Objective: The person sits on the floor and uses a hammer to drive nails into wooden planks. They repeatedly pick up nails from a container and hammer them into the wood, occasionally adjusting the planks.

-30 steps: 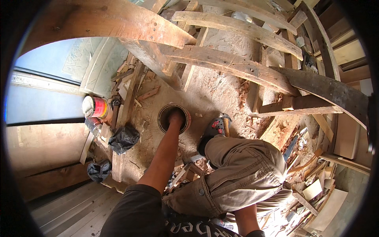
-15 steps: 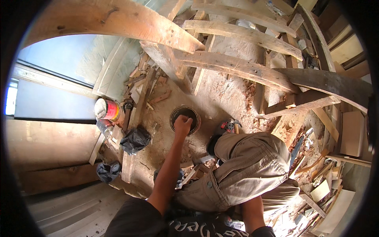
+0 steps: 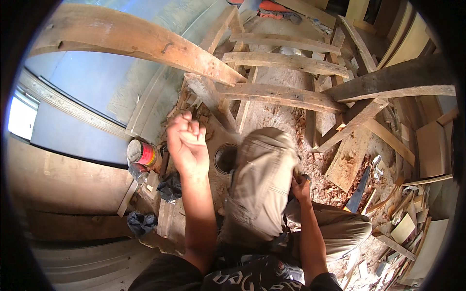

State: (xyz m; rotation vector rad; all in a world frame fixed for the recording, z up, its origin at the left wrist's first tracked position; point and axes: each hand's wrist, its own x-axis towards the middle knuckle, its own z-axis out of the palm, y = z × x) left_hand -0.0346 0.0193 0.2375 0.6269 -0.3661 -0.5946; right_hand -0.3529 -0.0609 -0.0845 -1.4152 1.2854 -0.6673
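My left hand (image 3: 188, 145) is raised above the floor with its palm turned up and its fingers curled in. Whatever it may hold cannot be made out. Beyond my bent knee stands a round, dark container (image 3: 217, 160), partly covered by the trouser leg. Low beside the other side of that knee, my right hand (image 3: 302, 188) is closed round a dark thing with a bit of orange at its end, mostly hidden by the fingers.
Nailed wooden beams (image 3: 286, 97) form a frame ahead. To the left sit a red-labelled can (image 3: 141, 153) and black plastic bags (image 3: 170, 188). At right, a handsaw (image 3: 358, 191) lies among wood scraps (image 3: 403, 225). A blue-grey panel (image 3: 77, 126) stands at left.
My left hand has come out of the round container and risen up and to the left, turning palm up. My right hand has come into view beside the knee, which has shifted left.
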